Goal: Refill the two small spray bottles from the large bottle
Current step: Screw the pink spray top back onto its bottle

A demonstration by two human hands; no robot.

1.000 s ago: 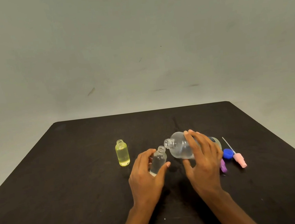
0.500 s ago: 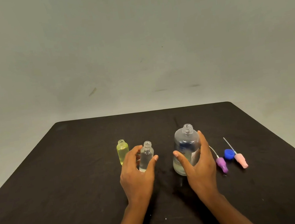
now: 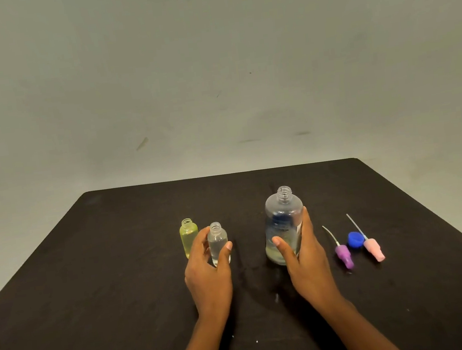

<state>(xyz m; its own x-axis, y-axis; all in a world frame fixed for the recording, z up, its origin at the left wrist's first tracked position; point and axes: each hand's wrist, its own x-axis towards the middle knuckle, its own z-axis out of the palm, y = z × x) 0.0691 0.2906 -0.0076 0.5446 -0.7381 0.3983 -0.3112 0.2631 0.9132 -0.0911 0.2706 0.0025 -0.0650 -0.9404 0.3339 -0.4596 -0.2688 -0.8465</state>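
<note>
The large clear bottle (image 3: pixel 283 220) stands upright and uncapped on the black table (image 3: pixel 118 261), with a little liquid at its base. My right hand (image 3: pixel 305 264) holds it, thumb in front and fingers along its right side. A small clear bottle (image 3: pixel 217 242), uncapped and upright, sits between the thumb and fingers of my left hand (image 3: pixel 209 276). Just left of it stands a small yellow bottle (image 3: pixel 188 236), also uncapped and holding yellowish liquid.
To the right of the large bottle lie a purple spray head (image 3: pixel 343 255) with its tube, a blue cap (image 3: pixel 355 239) and a pink spray head (image 3: pixel 374 249) with its tube. A grey wall rises behind the table's far edge.
One second ago the large bottle was tipped over the small clear bottle's mouth. It has been turned upright and set down to the right; the small clear bottle moved left beside the yellow one.
</note>
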